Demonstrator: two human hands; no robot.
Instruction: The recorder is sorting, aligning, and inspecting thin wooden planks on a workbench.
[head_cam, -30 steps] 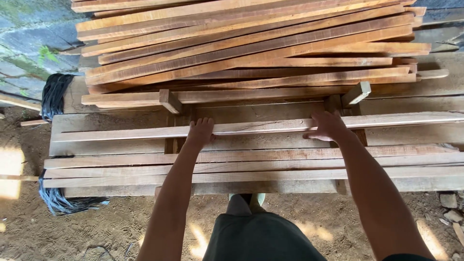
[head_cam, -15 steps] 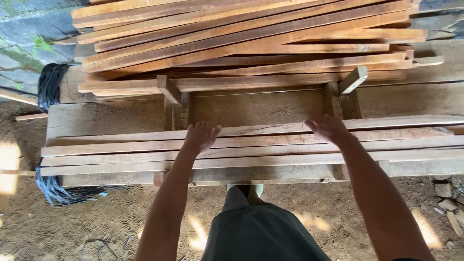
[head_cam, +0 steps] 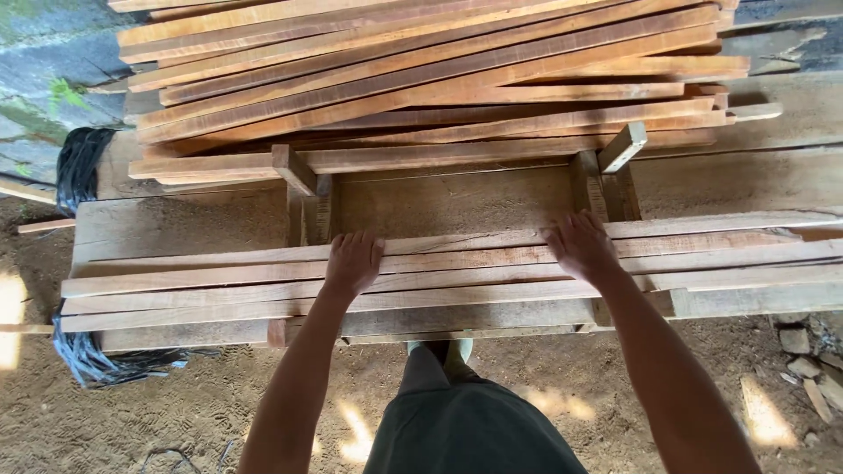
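The person is leaning over a low wooden bench (head_cam: 176, 224) and is pressing both hands flat on a row of long, thin wooden slats (head_cam: 457, 272) that is lying side by side along the near edge of the bench. The left hand (head_cam: 353, 262) is resting palm down with the fingers spread loosely across the upper slats, gripping nothing. The right hand (head_cam: 581, 247) is lying the same way, well apart from the left, its fingers reaching over the far slat (head_cam: 720, 225) and touching it; it too is open and closing on nothing. The slats are running from left to right, their ends jutting past the bench on the right side.

Behind the hands, a bare stretch of the bench top is showing, framed by two short upright wooden blocks (head_cam: 303, 206). Beyond that, a large heap of reddish-brown slats (head_cam: 421, 79) is sitting piled loosely, the pieces crossing at slight angles. A small pale offcut (head_cam: 623, 147) is leaning at the front edge of the heap, near the right block.

At the left end of the bench a bundle of black strapping (head_cam: 77, 167) is hanging down to the sandy ground (head_cam: 158, 412). A few small stones (head_cam: 803, 351) are lying on the ground at the right.
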